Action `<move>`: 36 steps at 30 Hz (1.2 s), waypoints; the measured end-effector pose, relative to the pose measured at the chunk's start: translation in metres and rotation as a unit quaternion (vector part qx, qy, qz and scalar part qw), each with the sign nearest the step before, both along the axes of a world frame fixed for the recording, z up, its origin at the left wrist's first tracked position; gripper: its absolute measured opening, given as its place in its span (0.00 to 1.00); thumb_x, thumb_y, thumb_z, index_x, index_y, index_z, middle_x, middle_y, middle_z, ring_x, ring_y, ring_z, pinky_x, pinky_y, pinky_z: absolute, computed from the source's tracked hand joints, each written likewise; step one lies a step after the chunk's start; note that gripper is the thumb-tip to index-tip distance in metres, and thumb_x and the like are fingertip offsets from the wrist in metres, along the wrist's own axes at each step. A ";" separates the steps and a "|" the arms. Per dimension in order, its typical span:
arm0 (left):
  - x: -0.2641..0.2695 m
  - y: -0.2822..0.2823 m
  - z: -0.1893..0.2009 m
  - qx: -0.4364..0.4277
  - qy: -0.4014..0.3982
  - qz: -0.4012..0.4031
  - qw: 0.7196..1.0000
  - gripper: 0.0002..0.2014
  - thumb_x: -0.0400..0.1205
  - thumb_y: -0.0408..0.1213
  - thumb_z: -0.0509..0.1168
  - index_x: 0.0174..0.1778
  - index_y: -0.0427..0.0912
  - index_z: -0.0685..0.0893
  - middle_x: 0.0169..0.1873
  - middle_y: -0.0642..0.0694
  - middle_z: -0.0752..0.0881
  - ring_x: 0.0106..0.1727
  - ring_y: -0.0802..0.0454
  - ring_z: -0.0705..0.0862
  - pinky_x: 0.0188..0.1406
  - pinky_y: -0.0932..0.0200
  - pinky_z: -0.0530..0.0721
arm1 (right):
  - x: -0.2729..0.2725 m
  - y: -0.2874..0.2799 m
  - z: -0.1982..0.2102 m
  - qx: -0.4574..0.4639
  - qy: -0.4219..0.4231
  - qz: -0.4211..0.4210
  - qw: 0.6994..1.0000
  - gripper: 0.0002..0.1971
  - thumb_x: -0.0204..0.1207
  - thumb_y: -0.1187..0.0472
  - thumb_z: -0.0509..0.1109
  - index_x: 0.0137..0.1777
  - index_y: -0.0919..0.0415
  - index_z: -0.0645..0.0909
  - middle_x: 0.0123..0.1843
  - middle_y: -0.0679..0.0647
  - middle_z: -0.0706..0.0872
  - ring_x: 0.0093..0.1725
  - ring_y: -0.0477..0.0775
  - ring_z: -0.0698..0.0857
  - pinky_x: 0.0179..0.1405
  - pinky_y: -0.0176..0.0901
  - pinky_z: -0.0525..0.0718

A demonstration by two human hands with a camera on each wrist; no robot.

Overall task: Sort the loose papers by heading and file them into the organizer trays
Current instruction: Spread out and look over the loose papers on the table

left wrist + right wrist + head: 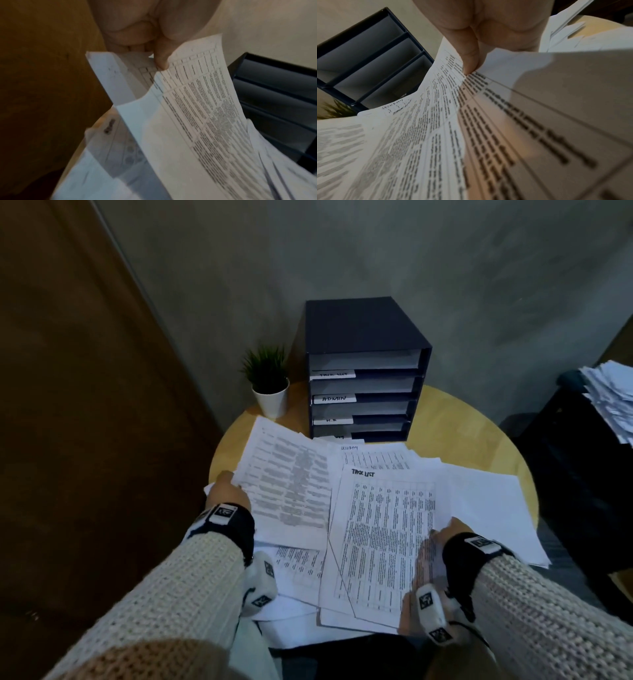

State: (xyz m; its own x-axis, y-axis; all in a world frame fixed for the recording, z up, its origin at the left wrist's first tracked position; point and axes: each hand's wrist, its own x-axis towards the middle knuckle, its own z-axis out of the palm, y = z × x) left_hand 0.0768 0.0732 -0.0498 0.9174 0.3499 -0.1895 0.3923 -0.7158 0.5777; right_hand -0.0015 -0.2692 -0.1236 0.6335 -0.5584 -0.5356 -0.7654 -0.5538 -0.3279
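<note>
Loose printed papers lie spread over a round wooden table [462, 419]. My left hand [227, 491] pinches the left edge of a printed sheet [287, 484]; the left wrist view shows its thumb [161, 59] on that sheet [202, 108]. My right hand [448, 534] pinches the right edge of the sheet headed "TASK LIST" [383, 539], thumb [469, 56] on top of the sheet [471, 121]. A "SECURITY" sheet [373, 455] lies behind it. The dark blue organizer [363, 368] stands at the back with labelled trays: TASK LIST, ADMIN, H.R and a lowest one partly hidden.
A small potted plant [269, 381] in a white pot stands left of the organizer. Another stack of papers [609, 398] sits on a dark piece of furniture at the right. A brown door [68, 405] fills the left; a grey wall is behind.
</note>
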 end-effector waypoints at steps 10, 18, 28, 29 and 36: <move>0.024 0.010 0.042 -0.160 -0.167 0.119 0.966 0.08 0.86 0.27 0.50 0.50 0.39 0.74 0.37 0.38 0.75 0.45 0.43 0.75 0.40 0.64 0.64 | -0.006 0.000 0.015 0.007 -0.008 0.001 1.000 0.26 0.86 0.61 0.59 0.80 0.70 0.58 0.79 0.66 0.67 0.77 0.63 0.70 0.72 0.48 0.70; 0.009 -0.015 0.056 -0.173 -0.236 0.192 0.937 0.16 0.83 0.28 0.55 0.66 0.35 0.76 0.60 0.29 0.81 0.60 0.32 0.79 0.59 0.46 0.76 | -0.015 -0.003 0.029 0.010 -0.024 -0.032 0.999 0.27 0.86 0.59 0.58 0.80 0.70 0.56 0.80 0.65 0.66 0.77 0.62 0.69 0.73 0.46 0.69; -0.002 -0.013 0.071 -0.211 -0.114 0.215 0.947 0.11 0.87 0.35 0.49 0.53 0.34 0.74 0.67 0.39 0.78 0.71 0.43 0.74 0.65 0.61 0.71 | -0.028 -0.018 0.043 0.056 -0.031 -0.079 0.995 0.26 0.87 0.64 0.53 0.82 0.71 0.52 0.83 0.63 0.60 0.81 0.60 0.64 0.58 0.30 0.77; -0.006 -0.009 0.069 -0.052 -0.072 0.163 0.983 0.10 0.87 0.36 0.49 0.52 0.37 0.74 0.69 0.40 0.76 0.73 0.44 0.72 0.69 0.61 0.68 | -0.031 -0.014 0.051 0.089 -0.037 -0.089 0.991 0.26 0.86 0.67 0.55 0.81 0.71 0.53 0.82 0.65 0.62 0.80 0.61 0.66 0.43 0.27 0.79; -0.012 -0.010 0.059 0.095 0.014 0.091 0.991 0.11 0.88 0.36 0.48 0.49 0.48 0.76 0.67 0.48 0.79 0.71 0.50 0.73 0.72 0.62 0.65 | -0.029 -0.021 0.036 0.008 -0.053 -0.055 0.997 0.25 0.88 0.56 0.51 0.81 0.67 0.58 0.81 0.61 0.66 0.78 0.59 0.69 0.67 0.38 0.75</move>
